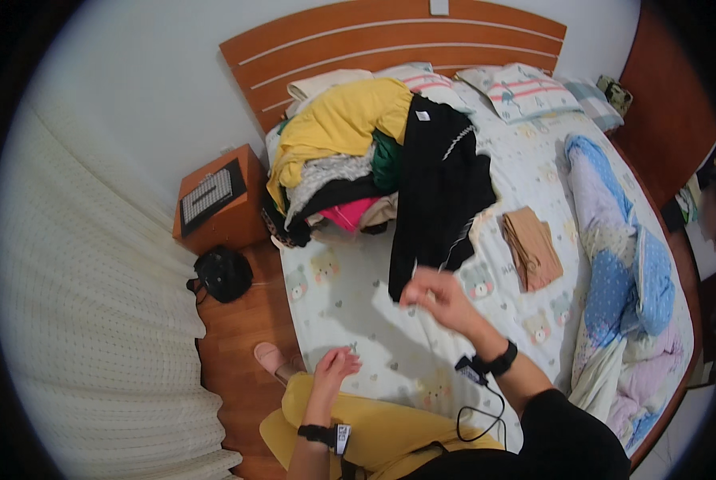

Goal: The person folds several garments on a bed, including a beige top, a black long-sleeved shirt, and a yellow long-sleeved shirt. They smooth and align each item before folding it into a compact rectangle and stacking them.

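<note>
Our right hand (436,294) pinches the hem of a long black knit garment (438,188) trailing at twelve o'clock; our left hand (335,370) hangs loosely spread, holding nothing. One tan folded cloth (531,248) done at two o'clock; mixed heap of clothes (338,160) remains.

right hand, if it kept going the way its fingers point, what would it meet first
The right hand points up the bed at the black garment, whose lower edge its fingers already pinch. Beyond lies the clothes pile, though depth is unclear.
</note>
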Action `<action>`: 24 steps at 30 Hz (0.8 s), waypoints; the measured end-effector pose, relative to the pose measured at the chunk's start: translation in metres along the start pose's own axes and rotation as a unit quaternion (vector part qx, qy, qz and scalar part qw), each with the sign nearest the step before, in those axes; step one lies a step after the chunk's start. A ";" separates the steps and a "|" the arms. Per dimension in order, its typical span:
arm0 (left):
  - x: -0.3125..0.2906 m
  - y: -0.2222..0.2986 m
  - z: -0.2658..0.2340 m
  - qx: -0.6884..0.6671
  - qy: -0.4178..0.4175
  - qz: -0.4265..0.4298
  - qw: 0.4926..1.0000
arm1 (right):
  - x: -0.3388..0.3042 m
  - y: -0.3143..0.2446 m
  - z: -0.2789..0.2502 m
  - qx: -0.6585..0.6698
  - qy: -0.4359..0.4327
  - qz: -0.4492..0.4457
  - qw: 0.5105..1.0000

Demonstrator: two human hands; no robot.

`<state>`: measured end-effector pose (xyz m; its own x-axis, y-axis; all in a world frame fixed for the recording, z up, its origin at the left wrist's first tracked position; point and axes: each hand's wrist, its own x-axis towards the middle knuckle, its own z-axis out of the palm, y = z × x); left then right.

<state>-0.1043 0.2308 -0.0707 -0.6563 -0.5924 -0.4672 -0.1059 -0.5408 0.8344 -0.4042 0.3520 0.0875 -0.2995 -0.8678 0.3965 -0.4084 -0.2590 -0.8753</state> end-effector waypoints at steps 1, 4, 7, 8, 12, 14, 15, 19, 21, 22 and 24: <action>0.001 0.009 0.015 -0.023 -0.038 0.013 0.999 | -0.028 -0.010 0.007 -0.005 -0.032 0.051 0.998; 0.011 0.034 0.073 -0.120 -0.119 -0.027 0.985 | -0.080 -0.029 0.023 0.148 -0.020 0.151 0.977; 0.014 0.057 0.142 -0.191 -0.245 -0.009 0.951 | -0.118 -0.029 0.029 0.012 -0.151 0.146 0.978; 0.016 0.068 0.162 -0.149 -0.208 -0.067 0.964 | -0.130 -0.025 0.030 -0.110 -0.185 0.067 0.974; -0.020 0.119 0.198 0.000 -0.220 0.068 0.973 | -0.162 0.006 0.012 0.010 -0.169 0.061 0.984; -0.068 0.142 0.169 -0.026 -0.227 0.095 0.969 | -0.170 0.015 -0.019 0.173 -0.141 0.262 0.939; -0.096 0.148 0.150 -0.103 -0.206 0.019 0.973 | -0.168 0.020 -0.030 0.172 -0.112 0.349 0.915; -0.138 0.149 0.071 0.194 -0.354 -0.014 0.915 | -0.131 0.039 -0.042 0.485 0.195 0.398 0.754; -0.157 0.131 0.044 0.309 -0.325 0.037 0.893 | -0.094 0.056 -0.031 0.609 0.246 0.346 0.671; -0.169 0.120 0.037 0.287 -0.227 0.051 0.929 | -0.075 0.061 -0.022 0.635 0.176 0.218 0.720; -0.182 0.111 0.021 0.268 -0.053 0.014 0.962 | -0.046 0.063 -0.010 0.627 0.219 0.162 0.730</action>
<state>-0.0119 0.2913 0.1127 -0.7342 -0.5223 -0.4338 -0.4386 -0.1229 0.8902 -0.4250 0.3803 0.0169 -0.5646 -0.8217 -0.0772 0.7728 -0.4935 -0.3989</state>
